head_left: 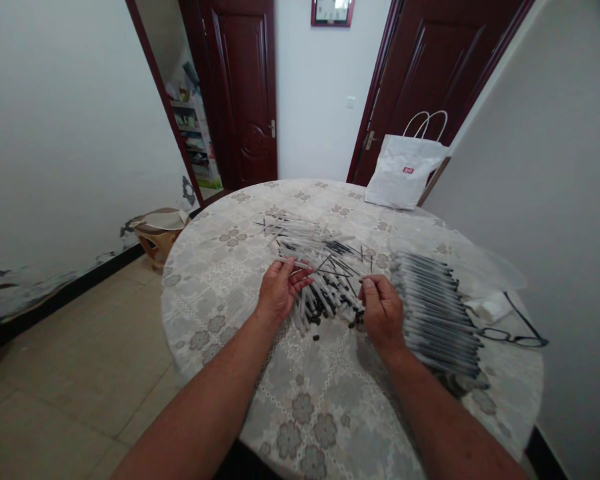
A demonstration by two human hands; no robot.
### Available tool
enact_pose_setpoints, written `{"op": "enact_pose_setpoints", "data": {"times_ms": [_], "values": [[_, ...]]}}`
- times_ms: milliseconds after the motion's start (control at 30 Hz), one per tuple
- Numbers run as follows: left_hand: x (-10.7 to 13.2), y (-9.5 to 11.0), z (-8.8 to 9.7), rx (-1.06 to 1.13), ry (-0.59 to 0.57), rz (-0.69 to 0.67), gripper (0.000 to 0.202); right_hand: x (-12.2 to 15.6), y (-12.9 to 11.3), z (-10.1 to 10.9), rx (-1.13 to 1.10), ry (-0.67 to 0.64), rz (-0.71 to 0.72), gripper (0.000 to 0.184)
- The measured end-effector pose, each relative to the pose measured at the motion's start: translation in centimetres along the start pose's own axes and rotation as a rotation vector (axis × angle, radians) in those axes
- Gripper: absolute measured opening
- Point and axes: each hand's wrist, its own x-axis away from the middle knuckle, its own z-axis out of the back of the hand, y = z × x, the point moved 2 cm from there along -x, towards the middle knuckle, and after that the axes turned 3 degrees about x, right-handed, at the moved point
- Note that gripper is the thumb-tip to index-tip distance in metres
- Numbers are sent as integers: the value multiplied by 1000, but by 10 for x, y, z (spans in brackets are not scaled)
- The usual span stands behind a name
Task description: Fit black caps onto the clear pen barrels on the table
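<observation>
My left hand [281,287] pinches a whitish pen barrel [303,265] between thumb and forefinger, its other fingers loosely curled. Held in the closed fingers of my right hand [381,308] is a thin dark pen refill [341,274], which reaches left toward the barrel's end. Whether the two touch I cannot tell. Between and beyond my hands lies a loose heap of pale pen barrels [300,233] and dark refills [339,247]. Small black caps or plugs [316,338] lie at the heap's near edge. To the right of my right hand, pens [435,313] lie side by side in a thick stack.
A round table [215,267] with a flowered cloth bears everything. Eyeglasses [517,339] and a crumpled white piece [493,307] lie right of the pen stack. At the far right edge stands a white paper bag [405,170]. A brown stool [157,233] is on the floor at left.
</observation>
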Motion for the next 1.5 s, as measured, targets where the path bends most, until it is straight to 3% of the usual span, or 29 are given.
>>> {"op": "enact_pose_setpoints", "data": {"times_ms": [267, 433, 533, 733, 967, 1100, 1233, 1300, 1400, 1500], "values": [[1, -3, -2, -48, -40, 16, 34, 1, 1, -5, -4, -35, 42, 24], [9, -9, -8, -135, -188, 156, 34, 4, -9, -13, -129, -210, 146, 16], [16, -11, -12, -166, -299, 280, 31, 5, -9, -15, -171, -320, 127, 14], [18, -6, -11, -54, -314, 361, 26, 5, -6, -13, -237, -432, 65, 17], [5, 1, -4, 120, -118, 195, 21, 30, -27, -21, 315, -888, 560, 12], [5, 0, -6, 126, -122, 187, 23, 40, -33, -28, 598, -943, 592, 12], [8, 1, -8, 122, -136, 180, 30, 34, -29, -27, 465, -907, 490, 15], [8, 0, -9, 110, -158, 183, 34, 27, -24, -24, 269, -770, 364, 16], [10, -2, -9, 74, -202, 193, 36, 16, -15, -19, -62, -490, 54, 18], [11, -5, -10, 32, -231, 203, 34, 10, -9, -20, -342, -340, -208, 24]]}}
